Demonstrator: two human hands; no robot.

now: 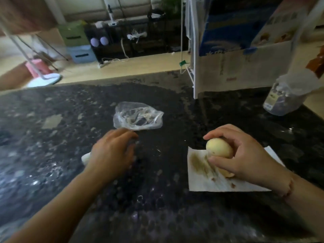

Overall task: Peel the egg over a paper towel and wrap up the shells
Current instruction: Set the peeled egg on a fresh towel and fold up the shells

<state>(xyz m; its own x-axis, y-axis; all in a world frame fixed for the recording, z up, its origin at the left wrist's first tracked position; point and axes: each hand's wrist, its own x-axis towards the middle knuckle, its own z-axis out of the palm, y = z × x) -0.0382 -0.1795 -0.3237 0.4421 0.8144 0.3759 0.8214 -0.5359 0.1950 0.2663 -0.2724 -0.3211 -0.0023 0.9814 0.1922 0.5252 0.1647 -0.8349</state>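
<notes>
Dark counter [52,155]; right hand [245,155] grips egg [219,148] over paper towel [210,179].

glossy speckled stone counter [52,155], matt paper towel [210,181], clear plastic bag [138,118]

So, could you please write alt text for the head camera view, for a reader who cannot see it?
A person's right hand holds a pale egg over a stained paper towel on a dark speckled counter. The left hand, blurred, reaches toward a crumpled clear plastic bag farther back.
</notes>
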